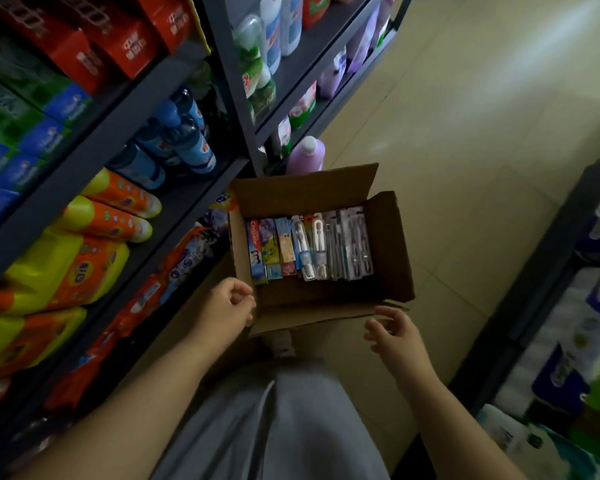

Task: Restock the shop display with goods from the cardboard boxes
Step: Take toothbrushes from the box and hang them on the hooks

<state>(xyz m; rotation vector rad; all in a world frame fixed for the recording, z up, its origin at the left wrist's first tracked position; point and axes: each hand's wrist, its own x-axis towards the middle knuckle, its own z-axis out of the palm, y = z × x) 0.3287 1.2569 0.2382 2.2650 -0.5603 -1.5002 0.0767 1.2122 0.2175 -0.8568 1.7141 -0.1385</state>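
Observation:
An open cardboard box (390, 244) stands on the floor in front of me, flaps up. Inside stand toothpaste cartons (269, 249) on the left and toothbrush packs (340, 245) on the right. My left hand (227, 304) hovers at the box's near left corner with fingers loosely curled, holding nothing. Just off the near right flap, my right hand (394, 336) is spread loosely and holds nothing. Neither hand touches the goods.
Dark shelving (125, 133) on the left holds red cartons, blue bottles, orange and yellow detergent jugs (66, 271) and pouches. A purple bottle (307, 155) stands behind the box. A second shelf unit (568, 341) with packs lines the right. Beige tiled floor (482, 133) runs between them.

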